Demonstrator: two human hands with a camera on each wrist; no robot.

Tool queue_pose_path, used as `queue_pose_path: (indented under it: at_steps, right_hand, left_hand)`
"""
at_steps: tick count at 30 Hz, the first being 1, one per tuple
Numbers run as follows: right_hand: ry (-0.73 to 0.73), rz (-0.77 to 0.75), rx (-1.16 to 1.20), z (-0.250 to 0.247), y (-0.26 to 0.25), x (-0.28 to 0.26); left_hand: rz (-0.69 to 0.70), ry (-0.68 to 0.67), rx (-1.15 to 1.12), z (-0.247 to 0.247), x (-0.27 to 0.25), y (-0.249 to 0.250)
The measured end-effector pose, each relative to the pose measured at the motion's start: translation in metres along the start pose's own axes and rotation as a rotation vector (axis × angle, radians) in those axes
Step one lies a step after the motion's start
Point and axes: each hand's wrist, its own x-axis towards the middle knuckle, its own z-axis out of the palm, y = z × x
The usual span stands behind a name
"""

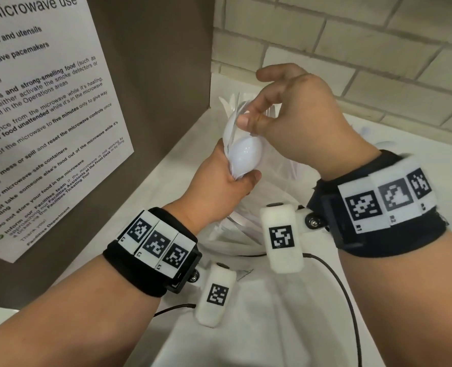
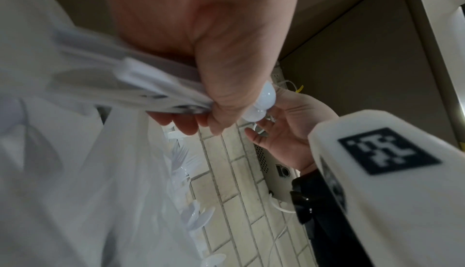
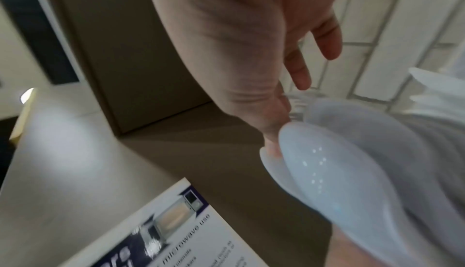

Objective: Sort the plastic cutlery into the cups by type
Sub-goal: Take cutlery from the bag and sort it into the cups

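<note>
My left hand [image 1: 236,178] grips a bundle of white plastic spoons [image 1: 242,152] by their handles, bowls pointing up. My right hand [image 1: 246,116] is just above it, thumb and forefinger pinching the tip of one spoon bowl in the bundle. In the left wrist view the fanned handles [image 2: 151,84] stick out of my left fist and the bowls [image 2: 264,100] show past it. In the right wrist view the stacked bowls [image 3: 327,171] lie against my thumb. A clear cup [image 1: 235,234] holding white handles stands below my hands. White forks [image 1: 231,102] rise behind the bundle.
A printed microwave notice [image 1: 34,115] hangs on the brown panel [image 1: 153,62] at left. A pale brick wall [image 1: 351,62] closes the back. Everything stands on a white counter [image 1: 246,335], with black cables [image 1: 347,300] trailing from my wrist cameras. More white cutlery [image 1: 365,133] shows behind my right wrist.
</note>
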Motion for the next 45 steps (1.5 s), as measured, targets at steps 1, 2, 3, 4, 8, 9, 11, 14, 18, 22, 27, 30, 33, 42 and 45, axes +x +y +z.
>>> queue_pose_path:
  at_steps: [1,2,3,4,8,9,11,14,18,22,27,30,33,42,45]
  right_hand:
    - [0.019,0.012,0.054,0.0,0.002,0.0]
    - [0.046,0.021,0.096,0.0,0.003,-0.001]
    - [0.078,0.024,0.128,0.0,0.004,-0.001]
    - [0.11,0.021,0.153,0.001,0.005,-0.001]
    - [0.174,0.017,0.194,0.006,0.005,-0.003]
    - [0.177,0.016,0.186,0.006,0.005,-0.004]
    - [0.171,-0.004,0.154,0.007,0.005,-0.005]
    - [0.165,-0.029,0.109,0.009,0.005,-0.006]
    - [0.186,-0.014,0.155,0.009,0.004,-0.005]
    - [0.15,0.016,0.236,0.006,0.001,-0.006]
    - [0.113,0.051,0.366,0.01,0.0,-0.01]
    - [0.169,0.059,0.367,0.009,0.001,-0.009]
    - [0.166,0.047,0.36,0.009,-0.001,-0.009]
    - [0.195,0.118,0.47,0.006,-0.008,-0.01]
    - [0.173,0.117,0.481,0.008,-0.008,-0.013]
  left_hand:
    - [0.0,0.001,0.008,0.0,0.0,-0.001]
    - [0.002,0.003,0.017,0.0,0.0,0.0]
    - [0.006,0.009,0.027,0.0,0.0,-0.001]
    - [0.009,0.015,0.035,0.0,0.0,-0.001]
    - [0.009,0.014,0.037,-0.001,0.0,0.0]
    - [0.013,0.006,0.037,-0.001,0.0,0.0]
    - [0.024,-0.005,0.043,-0.001,0.0,0.0]
    - [0.019,-0.023,0.022,-0.001,0.0,-0.001]
    - [-0.014,-0.037,-0.025,0.001,-0.002,-0.005]
    - [-0.027,-0.034,-0.037,0.001,-0.003,-0.007]
    - [-0.019,-0.024,-0.043,-0.002,0.0,-0.005]
    - [-0.015,-0.028,-0.062,-0.001,-0.002,-0.004]
    - [-0.015,-0.03,-0.079,0.0,-0.003,-0.006]
    - [-0.008,-0.053,-0.081,0.0,-0.003,-0.004]
    - [-0.01,-0.047,-0.066,-0.002,-0.003,-0.002]
